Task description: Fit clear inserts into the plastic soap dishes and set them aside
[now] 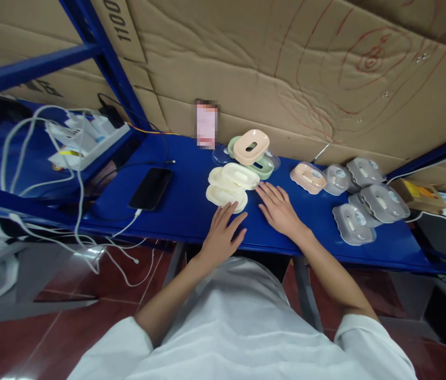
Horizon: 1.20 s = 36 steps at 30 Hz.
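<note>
Several cream oval plastic pieces, shaped like soap dish parts (228, 198), lie in a loose cluster on the blue table. My left hand (223, 232) has its fingers spread, with the tips at the near edge of the lowest cream piece. To the right, my right hand (278, 208) lies with fingers stretched out, tips close to the right end of the upper cream piece (242, 175). Behind them, a peach oval tray with a slot (252, 145) rests on green pieces (263, 169) and clear lids (219, 155).
Several lidded boxes (355, 224) in grey and clear plastic, plus a peach one (307, 178), stand at the right. A black phone (151, 188) with a white cable lies left. A power strip (88, 140) with tangled cables sits further left. Cardboard (246, 68) walls the back.
</note>
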Each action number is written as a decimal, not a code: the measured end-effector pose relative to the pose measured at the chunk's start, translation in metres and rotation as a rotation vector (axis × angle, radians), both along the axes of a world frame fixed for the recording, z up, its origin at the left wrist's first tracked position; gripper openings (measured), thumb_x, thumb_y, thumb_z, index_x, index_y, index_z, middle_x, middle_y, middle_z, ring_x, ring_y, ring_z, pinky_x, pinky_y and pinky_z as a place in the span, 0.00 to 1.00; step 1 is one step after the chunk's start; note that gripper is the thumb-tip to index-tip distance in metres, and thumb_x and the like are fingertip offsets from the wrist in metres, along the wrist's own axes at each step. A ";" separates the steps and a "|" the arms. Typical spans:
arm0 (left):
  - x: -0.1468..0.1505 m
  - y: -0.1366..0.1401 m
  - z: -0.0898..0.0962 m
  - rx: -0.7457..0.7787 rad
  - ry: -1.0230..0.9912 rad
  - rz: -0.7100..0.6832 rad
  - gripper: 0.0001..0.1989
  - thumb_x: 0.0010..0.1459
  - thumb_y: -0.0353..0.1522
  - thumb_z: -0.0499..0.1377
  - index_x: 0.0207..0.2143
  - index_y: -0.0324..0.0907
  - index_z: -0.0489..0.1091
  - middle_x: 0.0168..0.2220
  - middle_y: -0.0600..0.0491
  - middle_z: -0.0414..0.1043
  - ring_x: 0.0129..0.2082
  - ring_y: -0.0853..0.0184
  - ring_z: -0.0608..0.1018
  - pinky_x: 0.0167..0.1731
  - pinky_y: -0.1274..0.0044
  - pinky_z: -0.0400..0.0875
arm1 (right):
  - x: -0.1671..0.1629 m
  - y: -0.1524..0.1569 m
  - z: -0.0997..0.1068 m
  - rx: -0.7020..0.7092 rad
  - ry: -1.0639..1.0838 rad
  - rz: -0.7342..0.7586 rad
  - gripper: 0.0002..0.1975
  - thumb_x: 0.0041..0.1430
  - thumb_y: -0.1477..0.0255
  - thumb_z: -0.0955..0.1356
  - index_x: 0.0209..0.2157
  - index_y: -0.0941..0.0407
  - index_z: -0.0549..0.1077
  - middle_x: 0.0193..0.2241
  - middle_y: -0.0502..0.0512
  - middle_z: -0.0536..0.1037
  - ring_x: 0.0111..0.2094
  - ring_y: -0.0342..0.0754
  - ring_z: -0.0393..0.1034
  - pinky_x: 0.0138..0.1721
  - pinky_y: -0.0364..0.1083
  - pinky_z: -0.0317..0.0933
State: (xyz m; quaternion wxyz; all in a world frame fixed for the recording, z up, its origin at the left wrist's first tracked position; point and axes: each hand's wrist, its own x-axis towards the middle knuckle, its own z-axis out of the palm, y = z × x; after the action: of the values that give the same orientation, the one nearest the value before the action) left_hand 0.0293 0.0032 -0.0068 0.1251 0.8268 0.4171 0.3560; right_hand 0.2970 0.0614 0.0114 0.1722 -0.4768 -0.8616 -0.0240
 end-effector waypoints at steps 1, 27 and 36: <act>0.001 0.001 -0.001 0.007 0.027 0.015 0.20 0.74 0.33 0.58 0.66 0.45 0.70 0.73 0.41 0.64 0.75 0.48 0.64 0.74 0.48 0.60 | -0.011 0.009 0.003 -0.002 -0.007 0.017 0.32 0.77 0.66 0.60 0.78 0.50 0.52 0.75 0.60 0.62 0.76 0.60 0.54 0.75 0.68 0.47; -0.007 -0.001 0.007 0.043 0.037 -0.148 0.16 0.73 0.32 0.59 0.61 0.45 0.74 0.63 0.44 0.75 0.67 0.54 0.75 0.66 0.58 0.74 | -0.002 0.120 0.070 0.137 -0.084 -0.015 0.36 0.65 0.83 0.61 0.74 0.58 0.62 0.75 0.65 0.61 0.77 0.62 0.49 0.74 0.72 0.42; -0.011 0.000 -0.009 -0.153 -0.063 -0.126 0.34 0.71 0.32 0.61 0.76 0.53 0.55 0.74 0.41 0.59 0.71 0.53 0.71 0.66 0.58 0.75 | 0.011 0.049 0.066 0.172 -0.050 0.021 0.22 0.78 0.63 0.61 0.65 0.53 0.73 0.56 0.64 0.80 0.62 0.61 0.68 0.70 0.67 0.50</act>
State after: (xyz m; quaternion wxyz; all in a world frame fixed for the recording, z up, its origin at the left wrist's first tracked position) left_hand 0.0178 0.0032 -0.0158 0.2230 0.8277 0.3863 0.3405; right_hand 0.3077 0.1102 0.0771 0.1911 -0.4503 -0.8655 -0.1080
